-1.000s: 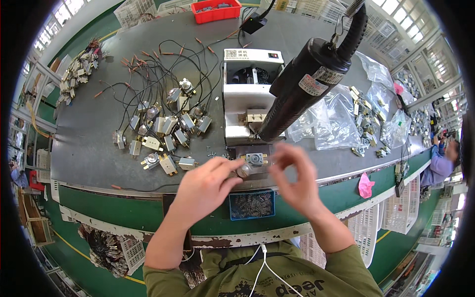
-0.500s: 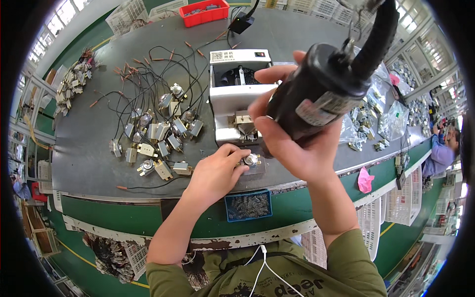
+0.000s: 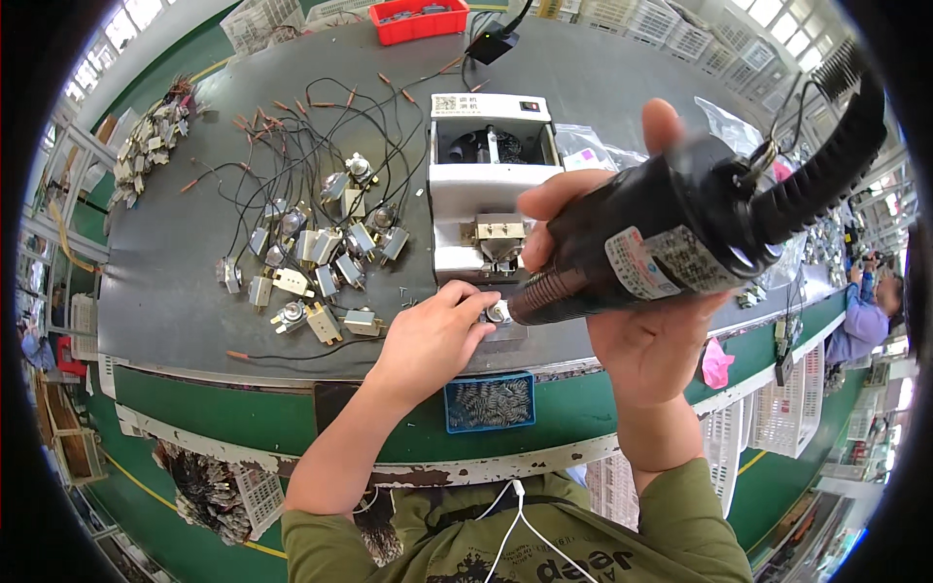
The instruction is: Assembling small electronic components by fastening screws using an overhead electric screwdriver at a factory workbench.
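My right hand (image 3: 641, 355) is wrapped round a black electric screwdriver (image 3: 607, 219), which is tilted with its nose down to the left and a thick ribbed cable at its back end. The nose reaches a small metal part with a round top (image 3: 498, 312), likely a thermostat, by the table's near edge. My left hand (image 3: 432, 335) pinches that part from its left side, hiding much of it. The driver's tip is hard to make out. Just beyond stands a white device (image 3: 481, 175) with a boxy metal part (image 3: 499, 229) at its front.
Several thermostat-like parts (image 3: 326, 248) with black leads lie left of the device. A blue tray of small springs or screws (image 3: 490, 377) sits at the near edge. Far back are a red bin (image 3: 420, 27) and a black adapter (image 3: 493, 45). A person (image 3: 865, 311) sits far right.
My right hand has brought the screwdriver's nose down and left onto the part, with its back end swinging right. My left hand stays on the part. The view has shifted slightly.
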A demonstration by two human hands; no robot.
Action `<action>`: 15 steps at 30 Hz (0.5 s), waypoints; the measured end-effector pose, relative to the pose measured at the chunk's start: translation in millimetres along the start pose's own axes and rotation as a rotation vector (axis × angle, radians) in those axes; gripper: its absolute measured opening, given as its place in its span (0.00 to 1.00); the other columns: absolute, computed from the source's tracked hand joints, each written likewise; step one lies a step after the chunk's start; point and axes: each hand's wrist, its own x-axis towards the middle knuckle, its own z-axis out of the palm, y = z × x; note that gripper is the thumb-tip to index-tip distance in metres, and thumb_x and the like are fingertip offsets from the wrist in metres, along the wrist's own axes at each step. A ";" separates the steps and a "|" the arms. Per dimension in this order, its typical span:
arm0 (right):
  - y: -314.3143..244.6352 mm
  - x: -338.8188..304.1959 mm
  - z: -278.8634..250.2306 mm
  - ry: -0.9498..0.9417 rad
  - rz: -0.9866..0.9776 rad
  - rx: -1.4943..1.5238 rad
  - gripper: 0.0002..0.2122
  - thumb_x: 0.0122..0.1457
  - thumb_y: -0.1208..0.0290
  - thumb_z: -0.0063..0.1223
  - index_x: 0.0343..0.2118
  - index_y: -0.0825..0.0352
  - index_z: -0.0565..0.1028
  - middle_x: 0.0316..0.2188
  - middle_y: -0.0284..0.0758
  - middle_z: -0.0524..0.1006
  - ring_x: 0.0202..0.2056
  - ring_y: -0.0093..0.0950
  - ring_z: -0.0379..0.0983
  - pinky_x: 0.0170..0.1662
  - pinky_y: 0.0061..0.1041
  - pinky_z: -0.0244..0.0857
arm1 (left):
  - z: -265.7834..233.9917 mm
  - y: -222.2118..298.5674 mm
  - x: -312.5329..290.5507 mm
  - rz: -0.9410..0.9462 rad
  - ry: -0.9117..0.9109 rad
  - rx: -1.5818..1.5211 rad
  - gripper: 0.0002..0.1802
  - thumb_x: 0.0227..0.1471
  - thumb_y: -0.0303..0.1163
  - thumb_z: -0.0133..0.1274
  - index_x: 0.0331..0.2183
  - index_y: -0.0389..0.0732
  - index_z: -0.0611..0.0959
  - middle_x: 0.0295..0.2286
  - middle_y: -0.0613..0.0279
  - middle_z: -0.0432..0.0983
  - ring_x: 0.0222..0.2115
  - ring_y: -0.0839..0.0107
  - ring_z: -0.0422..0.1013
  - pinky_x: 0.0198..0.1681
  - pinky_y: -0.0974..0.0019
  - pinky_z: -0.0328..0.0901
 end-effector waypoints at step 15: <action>33.2 -16.4 24.4 0.215 -0.141 0.128 0.50 0.54 0.85 0.58 0.69 0.61 0.30 0.41 0.46 0.76 0.27 0.25 0.76 0.30 0.24 0.73 | 14.5 -13.5 -6.3 0.068 0.098 -0.062 0.17 0.53 0.35 0.59 0.45 0.44 0.79 0.40 0.63 0.73 0.37 0.60 0.76 0.37 0.59 0.72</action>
